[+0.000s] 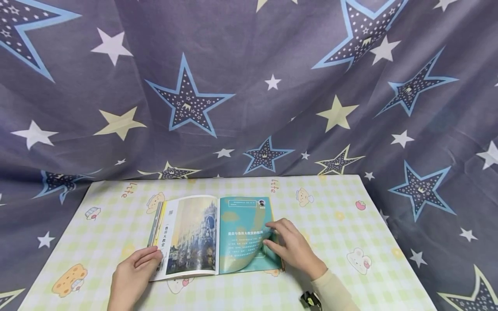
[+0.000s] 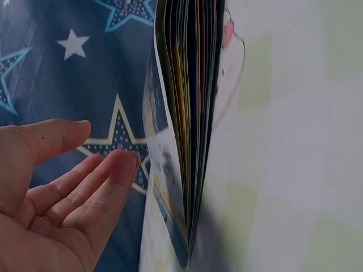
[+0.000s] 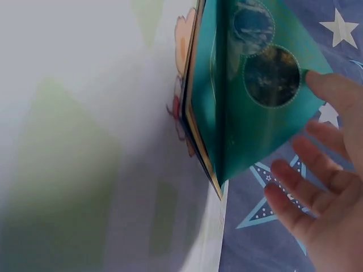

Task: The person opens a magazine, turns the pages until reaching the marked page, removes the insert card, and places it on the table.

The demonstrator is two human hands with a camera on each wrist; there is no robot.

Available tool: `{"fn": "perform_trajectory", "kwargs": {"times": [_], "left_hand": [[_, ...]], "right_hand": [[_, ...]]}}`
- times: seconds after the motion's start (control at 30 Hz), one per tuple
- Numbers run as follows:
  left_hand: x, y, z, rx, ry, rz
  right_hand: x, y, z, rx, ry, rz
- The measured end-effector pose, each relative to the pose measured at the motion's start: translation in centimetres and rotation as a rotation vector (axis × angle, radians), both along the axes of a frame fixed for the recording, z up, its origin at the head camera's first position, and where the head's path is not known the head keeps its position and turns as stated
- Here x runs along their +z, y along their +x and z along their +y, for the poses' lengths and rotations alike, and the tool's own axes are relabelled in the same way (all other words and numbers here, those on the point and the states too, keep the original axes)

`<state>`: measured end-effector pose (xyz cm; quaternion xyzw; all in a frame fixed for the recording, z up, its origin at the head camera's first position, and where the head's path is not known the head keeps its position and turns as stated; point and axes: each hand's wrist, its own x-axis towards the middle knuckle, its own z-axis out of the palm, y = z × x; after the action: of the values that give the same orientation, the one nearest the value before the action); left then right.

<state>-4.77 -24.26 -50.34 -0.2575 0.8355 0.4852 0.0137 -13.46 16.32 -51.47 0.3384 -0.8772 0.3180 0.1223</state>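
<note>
In the head view an open book (image 1: 194,268) lies on the table, with a cathedral painting (image 1: 194,237) on the left side and a teal page (image 1: 237,216) on the right. My right hand (image 1: 293,246) is at the book's right edge. Its thumb touches the underside of the lifted teal page (image 3: 255,130), which curls up to the left; the other fingers are spread apart. My left hand (image 1: 134,272) is beside the book's left edge, fingers loosely bent. The left wrist view shows that hand (image 2: 74,198) apart from the page stack (image 2: 193,85), holding nothing.
A green-and-white checked cloth (image 1: 330,207) with cartoon prints covers the table. Behind and beside it hangs a dark curtain (image 1: 241,99) with stars. A small dark object (image 1: 310,299) is near the right sleeve (image 1: 334,293).
</note>
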Motion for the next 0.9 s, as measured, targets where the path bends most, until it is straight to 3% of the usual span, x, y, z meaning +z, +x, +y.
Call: {"fn": "perform_trajectory", "kwargs": {"times": [0.17,0.3,0.53,0.67,0.9], "left_hand": [[0.3,-0.5,1.1,-0.077,0.062,0.0],[0.6,-1.2,2.3,-0.122,0.094,0.021],[1.1,-2.4,4.7,-0.188,0.164,0.109],[1.3,-2.8,5.9,-0.216,0.224,0.162],[1.0,-3.3,7.8,-0.247,0.373,0.219]], "right_hand": [[0.0,0.2,-0.8,-0.077,0.001,-0.04],[0.2,0.4,-1.8,-0.06,-0.026,-0.085],[0.8,0.6,-3.6,0.044,-0.071,-0.155],[1.1,0.7,-4.3,0.107,-0.05,-0.204],[0.9,0.8,-5.2,0.207,0.017,-0.197]]}}
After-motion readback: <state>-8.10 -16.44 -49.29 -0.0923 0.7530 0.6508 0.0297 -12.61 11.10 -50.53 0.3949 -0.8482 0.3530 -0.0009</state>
